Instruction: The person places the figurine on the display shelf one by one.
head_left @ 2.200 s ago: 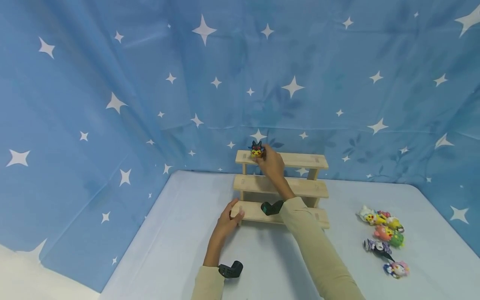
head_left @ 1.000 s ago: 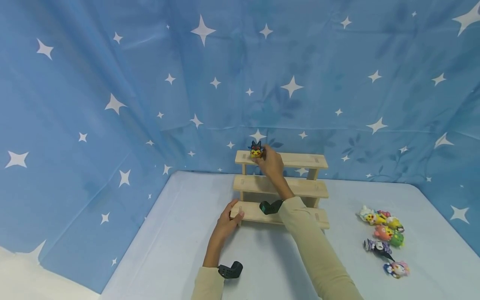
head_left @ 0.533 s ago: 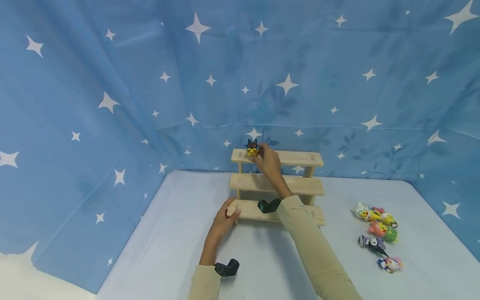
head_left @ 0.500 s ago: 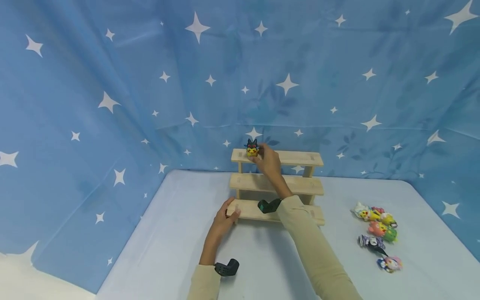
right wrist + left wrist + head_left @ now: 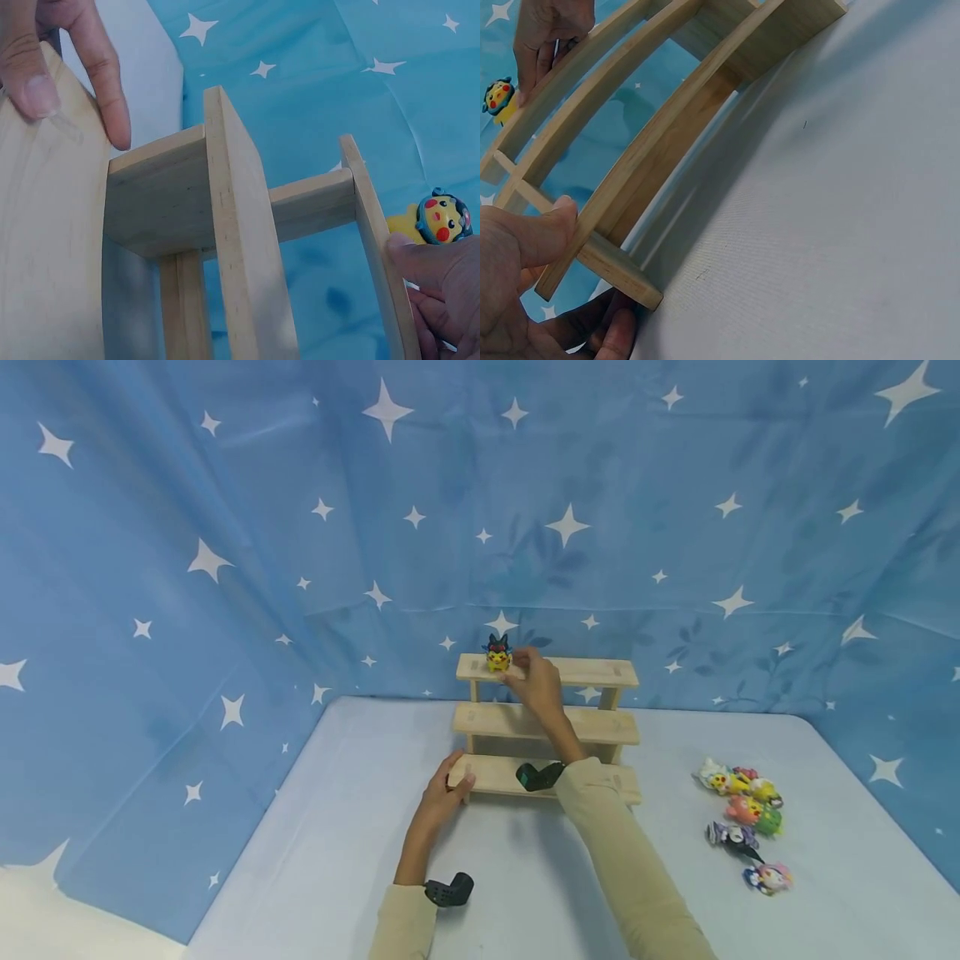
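Observation:
A three-tier wooden display stand (image 5: pixel 547 724) stands on the white table. My left hand (image 5: pixel 441 793) holds the left end of its lowest step, with the thumb (image 5: pixel 551 232) at the front and other fingers round the side. On the left part of the top step stands a small yellow figurine (image 5: pixel 498 657) with a dark, eared hood, upright. Just right of it is my right hand (image 5: pixel 542 683); a narrow gap shows between its fingertips and the figurine in the head view. In the right wrist view the right thumb (image 5: pixel 409 251) lies by the top step's edge, near the figurine.
Several colourful figurines (image 5: pixel 750 810) lie grouped on the table (image 5: pixel 360 860) at the right. A blue curtain (image 5: pixel 420 560) with white stars hangs behind the stand and along the left side. Black wrist cameras (image 5: pixel 450 890) sit on both wrists.
My right hand has let go of the hooded figurine and drawn slightly right of it; the figurine stays on the top step. My left hand keeps its hold. The head view has shifted a little.

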Motion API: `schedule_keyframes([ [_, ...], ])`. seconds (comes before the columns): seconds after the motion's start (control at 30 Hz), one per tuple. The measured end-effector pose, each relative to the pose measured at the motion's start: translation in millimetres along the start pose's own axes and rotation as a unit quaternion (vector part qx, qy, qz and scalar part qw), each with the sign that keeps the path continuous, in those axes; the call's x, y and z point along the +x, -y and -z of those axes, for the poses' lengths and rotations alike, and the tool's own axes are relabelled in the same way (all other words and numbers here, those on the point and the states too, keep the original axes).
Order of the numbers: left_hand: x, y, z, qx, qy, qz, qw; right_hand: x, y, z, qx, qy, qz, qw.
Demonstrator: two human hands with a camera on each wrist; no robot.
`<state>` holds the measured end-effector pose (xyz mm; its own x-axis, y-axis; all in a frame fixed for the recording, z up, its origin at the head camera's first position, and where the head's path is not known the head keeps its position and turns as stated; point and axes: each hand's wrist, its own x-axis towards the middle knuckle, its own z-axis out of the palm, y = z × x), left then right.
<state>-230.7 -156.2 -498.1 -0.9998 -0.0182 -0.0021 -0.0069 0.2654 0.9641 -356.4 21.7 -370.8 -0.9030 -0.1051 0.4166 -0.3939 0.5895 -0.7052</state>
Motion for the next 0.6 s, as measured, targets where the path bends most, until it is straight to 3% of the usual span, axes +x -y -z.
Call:
schedule_keyframes([
  [0.2, -0.8, -0.3, -0.7, -0.004, 0.003, -0.004, 1.0000, -7.2, -4.8, 5.8, 0.006, -0.013, 0.012, 0.9998],
  [0.5, -5.1, -2.9, -2.7, -0.013, 0.000, 0.006, 0.9999, -15.4, -14.9, 12.8, -0.031, -0.030, 0.009, 0.9990],
  [0.6, -4.4, -3.2, -2.3, -0.009, -0.007, 0.006, 0.9999, -17.7, -18.0, 16.0, -0.032, -0.036, 0.026, 0.9985],
])
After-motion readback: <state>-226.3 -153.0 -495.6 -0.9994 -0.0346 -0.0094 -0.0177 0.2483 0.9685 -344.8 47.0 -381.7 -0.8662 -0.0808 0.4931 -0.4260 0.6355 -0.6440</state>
